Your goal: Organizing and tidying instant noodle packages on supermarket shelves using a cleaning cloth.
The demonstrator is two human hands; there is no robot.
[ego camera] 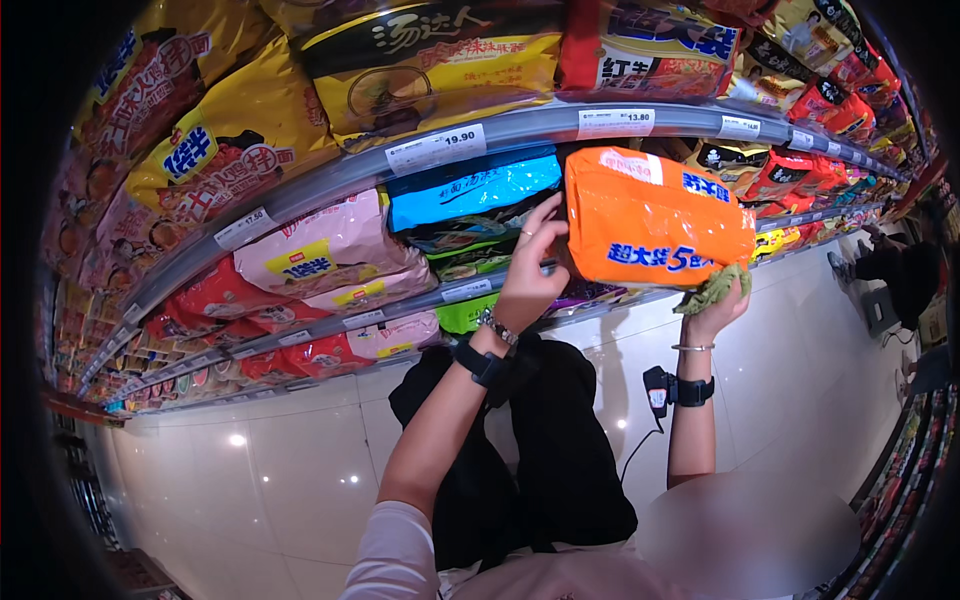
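Note:
An orange plastic multipack of instant noodles [660, 217] is held up in front of the shelves. My right hand [724, 304] grips its lower right corner, with a crumpled green cloth [712, 291] between the palm and the pack. Beside the pack's left edge is my left hand [536, 259], fingers apart and bent, holding nothing; whether its fingertips touch the pack I cannot tell. Behind that hand, a blue noodle pack [476, 187] lies on the middle shelf, with a pink pack [330, 247] to its left.
Yellow noodle packs [435, 67] fill the upper shelf, above a curved shelf edge with price tags [525, 131]. Lower shelves hold red, pink and green packs. A person's dark-clothed legs [896, 277] show at the far right, near another shelf. A cable hangs from my right wrist device.

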